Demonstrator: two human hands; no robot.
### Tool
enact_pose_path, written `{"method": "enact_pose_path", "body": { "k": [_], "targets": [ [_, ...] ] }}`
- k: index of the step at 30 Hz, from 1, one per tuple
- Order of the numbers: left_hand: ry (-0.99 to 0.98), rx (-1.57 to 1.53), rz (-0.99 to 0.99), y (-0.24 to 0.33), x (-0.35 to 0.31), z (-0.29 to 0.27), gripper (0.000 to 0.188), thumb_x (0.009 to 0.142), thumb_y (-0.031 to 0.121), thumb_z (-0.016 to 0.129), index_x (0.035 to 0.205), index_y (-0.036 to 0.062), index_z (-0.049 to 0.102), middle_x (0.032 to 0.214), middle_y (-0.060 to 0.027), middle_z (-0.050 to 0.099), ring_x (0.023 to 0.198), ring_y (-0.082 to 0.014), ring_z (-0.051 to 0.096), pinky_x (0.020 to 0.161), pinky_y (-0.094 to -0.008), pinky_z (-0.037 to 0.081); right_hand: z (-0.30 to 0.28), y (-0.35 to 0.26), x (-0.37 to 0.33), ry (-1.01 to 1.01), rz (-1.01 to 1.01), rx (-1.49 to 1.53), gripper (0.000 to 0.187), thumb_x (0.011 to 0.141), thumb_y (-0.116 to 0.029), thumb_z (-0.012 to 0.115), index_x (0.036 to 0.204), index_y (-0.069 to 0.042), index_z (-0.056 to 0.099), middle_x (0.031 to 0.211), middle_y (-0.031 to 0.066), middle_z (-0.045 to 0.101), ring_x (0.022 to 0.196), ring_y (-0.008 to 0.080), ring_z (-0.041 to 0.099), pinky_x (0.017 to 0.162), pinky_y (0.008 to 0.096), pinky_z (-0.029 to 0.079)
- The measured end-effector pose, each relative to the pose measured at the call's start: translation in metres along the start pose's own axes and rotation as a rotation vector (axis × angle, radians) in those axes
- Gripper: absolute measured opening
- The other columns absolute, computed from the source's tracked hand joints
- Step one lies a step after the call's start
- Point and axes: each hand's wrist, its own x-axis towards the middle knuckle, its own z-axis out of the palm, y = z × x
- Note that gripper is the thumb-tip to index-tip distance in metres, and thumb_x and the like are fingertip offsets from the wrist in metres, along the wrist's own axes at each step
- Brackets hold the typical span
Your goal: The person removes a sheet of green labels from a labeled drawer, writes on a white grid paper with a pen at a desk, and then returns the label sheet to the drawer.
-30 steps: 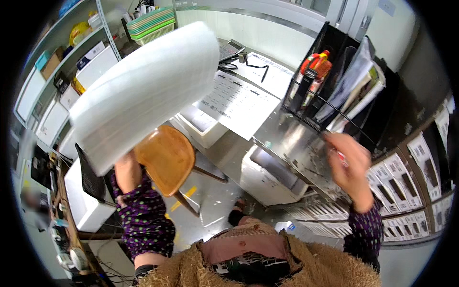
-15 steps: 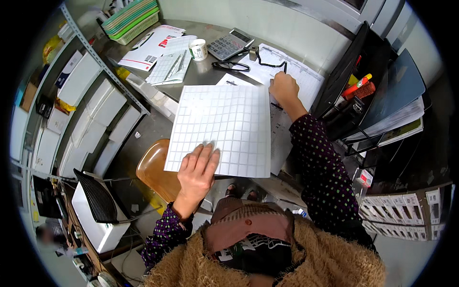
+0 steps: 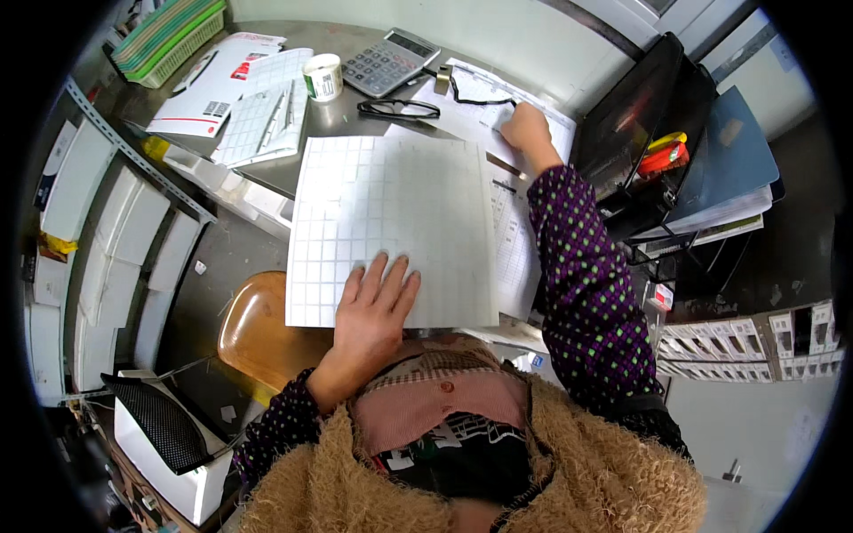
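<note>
Head view: the grid-lined sheet point(image 3: 426, 222) lies on the near side of the calculator point(image 3: 389, 62). The left hand point(image 3: 373, 318) rests on the sheet, fingers extended, slightly spread. Right of the calculator, the right hand point(image 3: 530, 135) is curled over the printed form point(image 3: 475, 122), at the black cord point(image 3: 482, 102); its grip cannot be determined.
</note>
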Motion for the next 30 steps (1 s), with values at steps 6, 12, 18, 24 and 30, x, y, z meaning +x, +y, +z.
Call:
{"method": "enact_pose_path", "body": {
  "k": [6,12,18,24,30],
  "targets": [
    [-0.037,-0.031,-0.033,-0.007,-0.001,0.009,0.062,0.065,0.000,0.060,0.127,0.0059,0.057,0.139,-0.0148,0.048,0.130,-0.0354,0.041,0.104,-0.0512,0.035,-0.007,-0.001,-0.004,0.085,0.034,-0.111,0.032,0.076,-0.015,0.062,0.103,0.001,0.068,0.108,0.0233,0.067,0.104,0.0381,0.064,0.086,0.0430,0.052],
    [-0.085,-0.050,-0.060,-0.003,0.004,0.012,0.066,0.064,0.001,0.063,0.129,0.0061,0.055,0.142,-0.0145,0.044,0.130,-0.0357,0.041,0.104,-0.0502,0.034,-0.004,0.005,0.015,0.149,0.050,-0.089,0.038,0.076,-0.017,0.062,0.110,0.001,0.066,0.108,0.0259,0.066,0.104,0.0383,0.064,0.087,0.0436,0.051],
    [-0.113,-0.071,-0.069,-0.003,0.008,0.009,0.073,0.058,0.007,0.071,0.130,0.0059,0.054,0.141,-0.0154,0.044,0.129,-0.0355,0.041,0.107,-0.0525,0.032,0.001,0.014,0.019,0.059,0.067,-0.175,0.034,0.080,-0.023,0.063,0.108,-0.005,0.070,0.114,0.0219,0.066,0.108,0.0372,0.063,0.089,0.0453,0.051],
    [-0.105,-0.078,-0.071,-0.002,0.013,0.008,0.073,0.056,0.007,0.071,0.127,0.0046,0.055,0.139,-0.0166,0.047,0.129,-0.0360,0.042,0.108,-0.0533,0.031,-0.008,0.017,0.027,-0.128,-0.081,0.125,0.027,0.085,-0.016,0.058,0.100,0.006,0.063,0.092,0.0219,0.068,0.070,0.0264,0.065,0.059,0.0362,0.050],
    [-0.117,-0.280,-0.140,-0.011,0.019,-0.011,0.064,0.061,0.002,0.063,0.125,0.0047,0.058,0.131,-0.0147,0.056,0.123,-0.0340,0.049,0.106,-0.0495,0.035,-0.032,0.000,-0.101,-0.333,-0.059,1.397,0.020,0.097,-0.016,0.052,0.108,0.001,0.052,0.078,0.0121,0.064,0.040,0.0064,0.036,0.037,0.0219,0.027]
  ]
}}
